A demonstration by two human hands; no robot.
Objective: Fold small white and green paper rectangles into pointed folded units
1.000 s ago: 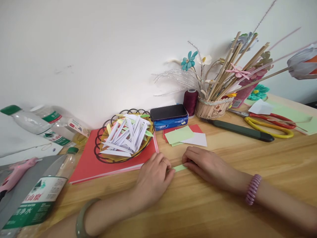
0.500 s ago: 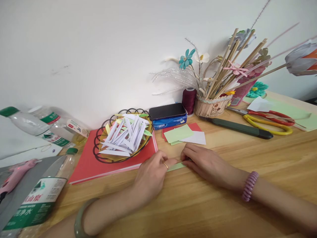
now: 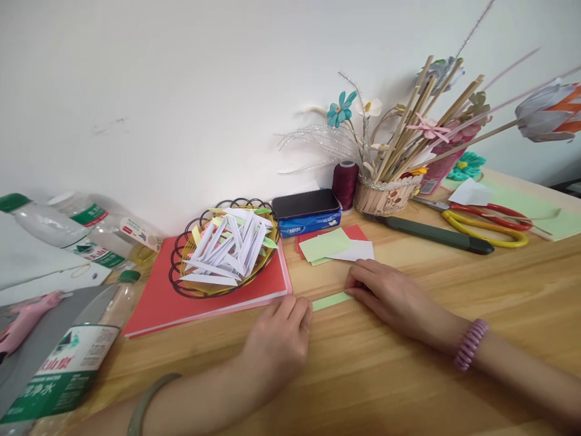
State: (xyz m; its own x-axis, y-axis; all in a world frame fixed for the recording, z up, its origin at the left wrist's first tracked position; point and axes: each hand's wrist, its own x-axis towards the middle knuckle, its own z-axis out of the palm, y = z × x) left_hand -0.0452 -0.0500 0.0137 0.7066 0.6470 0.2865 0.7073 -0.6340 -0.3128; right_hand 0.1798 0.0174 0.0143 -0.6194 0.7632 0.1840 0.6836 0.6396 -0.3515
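Note:
A narrow strip of folded light green paper (image 3: 330, 300) lies flat on the wooden table (image 3: 408, 387). My left hand (image 3: 279, 342) rests palm down with its fingertips on the strip's left end. My right hand (image 3: 393, 297) lies flat with its fingertips pressing the strip's right end. Just behind the strip sits a small stack of green, white and red paper squares (image 3: 336, 247). Left of it, a black wire basket (image 3: 224, 254) holds several folded white and green paper pieces and stands on a red paper pad (image 3: 158, 300).
Plastic water bottles (image 3: 68, 369) and a pink glue gun (image 3: 25, 312) lie at the left. A phone on a blue tissue pack (image 3: 308, 212), a thread spool (image 3: 345, 177), a stick-and-flower holder (image 3: 385, 194), a utility knife (image 3: 436, 235) and scissors (image 3: 490, 221) line the back.
My hands have slid apart along the green strip, the left hand toward me and left, the right hand to the right, so more of the strip shows between them.

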